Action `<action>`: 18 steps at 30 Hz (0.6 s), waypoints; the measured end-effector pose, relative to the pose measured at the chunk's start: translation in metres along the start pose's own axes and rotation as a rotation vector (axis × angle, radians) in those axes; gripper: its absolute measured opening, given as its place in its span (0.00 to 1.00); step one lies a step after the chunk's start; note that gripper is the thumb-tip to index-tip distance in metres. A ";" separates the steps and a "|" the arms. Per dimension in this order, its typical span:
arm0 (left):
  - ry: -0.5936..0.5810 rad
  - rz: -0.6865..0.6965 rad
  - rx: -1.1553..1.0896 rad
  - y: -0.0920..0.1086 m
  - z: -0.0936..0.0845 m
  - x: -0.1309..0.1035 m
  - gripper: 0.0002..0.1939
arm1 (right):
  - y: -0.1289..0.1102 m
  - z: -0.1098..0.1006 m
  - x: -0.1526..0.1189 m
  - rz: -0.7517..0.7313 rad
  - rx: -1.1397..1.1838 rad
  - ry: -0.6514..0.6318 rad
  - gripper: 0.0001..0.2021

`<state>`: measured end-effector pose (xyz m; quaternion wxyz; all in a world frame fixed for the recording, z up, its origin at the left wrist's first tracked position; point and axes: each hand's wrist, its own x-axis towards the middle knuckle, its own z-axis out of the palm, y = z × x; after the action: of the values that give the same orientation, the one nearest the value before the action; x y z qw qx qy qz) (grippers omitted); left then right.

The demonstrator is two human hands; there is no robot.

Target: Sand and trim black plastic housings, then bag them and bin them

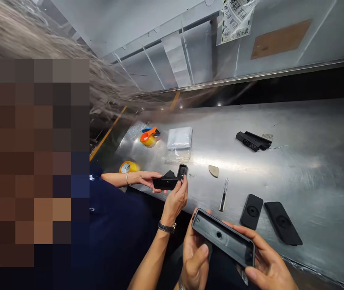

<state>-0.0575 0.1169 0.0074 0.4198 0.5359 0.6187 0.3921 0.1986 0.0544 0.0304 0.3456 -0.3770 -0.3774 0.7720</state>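
Between my two hands is a black plastic housing shell [234, 244], its hollow inside facing me, with a round hole in its floor. My left hand [196, 257] grips its left end, thumb near the lower edge. On the right end my right hand [270, 257] has its thumb at the lower corner and fingers along the far side. Just beyond lie two black plastic covers, one shorter [247, 219] and one longer [291, 229], each with a round recessed ring. A utility knife [224, 195] lies on the metal table left of them.
At my left a co-worker's hands [176, 199] hold black plastic parts [165, 183]. On the metal table [320, 161] are a beige wedge-shaped piece [213, 171], black parts [252, 141], stacked clear bags [180, 138], an orange tape dispenser [149, 137] and a tape roll [128, 166].
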 end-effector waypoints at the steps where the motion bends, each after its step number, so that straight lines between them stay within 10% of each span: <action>1: 0.001 -0.029 -0.019 0.001 0.001 0.000 0.21 | 0.000 0.000 0.000 0.013 0.037 -0.020 0.31; 9: 0.033 -0.205 -0.103 0.018 0.000 -0.007 0.23 | 0.000 0.002 -0.002 0.047 0.202 -0.017 0.28; 18: 0.074 0.035 -0.181 0.039 -0.024 -0.006 0.23 | 0.005 -0.002 -0.002 0.079 0.189 0.029 0.29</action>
<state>-0.0666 0.1151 0.0529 0.4366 0.4916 0.5863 0.4732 0.1994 0.0512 0.0258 0.3544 -0.3683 -0.2829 0.8116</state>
